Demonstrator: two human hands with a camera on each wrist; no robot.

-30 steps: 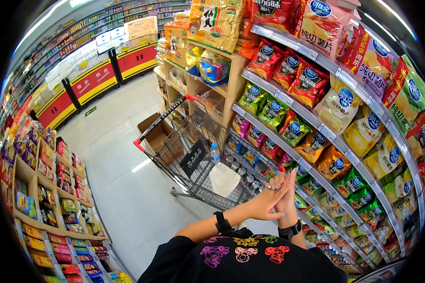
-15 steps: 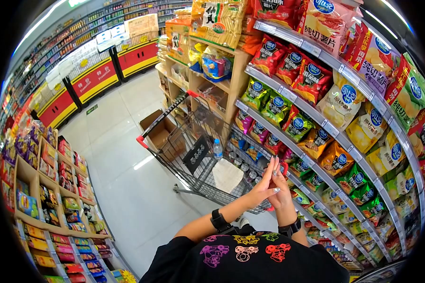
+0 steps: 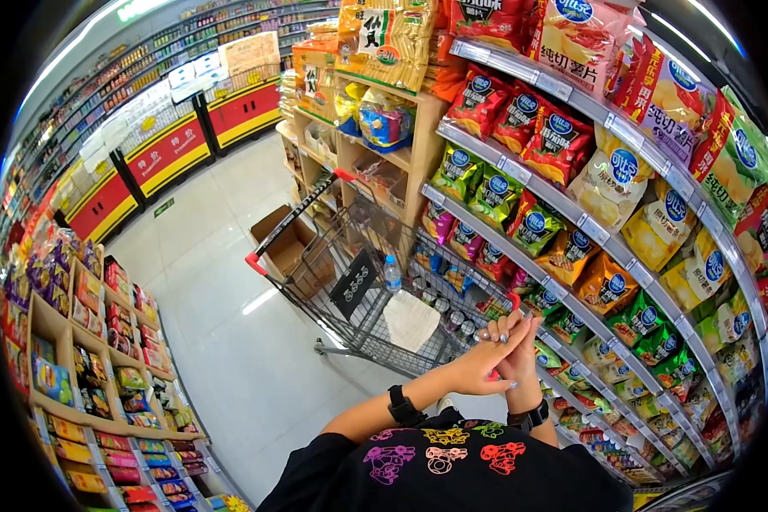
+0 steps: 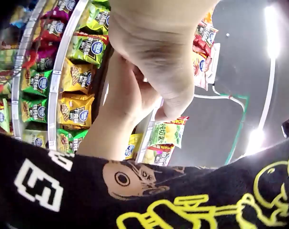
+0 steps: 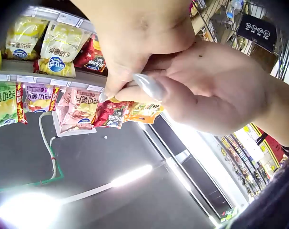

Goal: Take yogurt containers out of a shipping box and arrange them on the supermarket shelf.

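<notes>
Both hands are brought together in front of the black shirt, gripping each other. My left hand lies across the right, and its long silver-nailed thumb shows in the right wrist view. My right hand has fingertips folded over the back of the left, while its thumb points forward. Parts of both palms are hidden where they meet. Just beyond them stands a shopping cart, with a water bottle and a pale square sheet inside.
Shelves of chip bags rise close on the right. A wooden rack and an open cardboard box stand beyond the cart. Low snack shelves line the left, with tiled floor between. Red promotion bins stand farther back.
Half a second ago the palms were pressed together with fingers straight up; now the fingers have folded over, much as a second ago. The cart has stayed put.
</notes>
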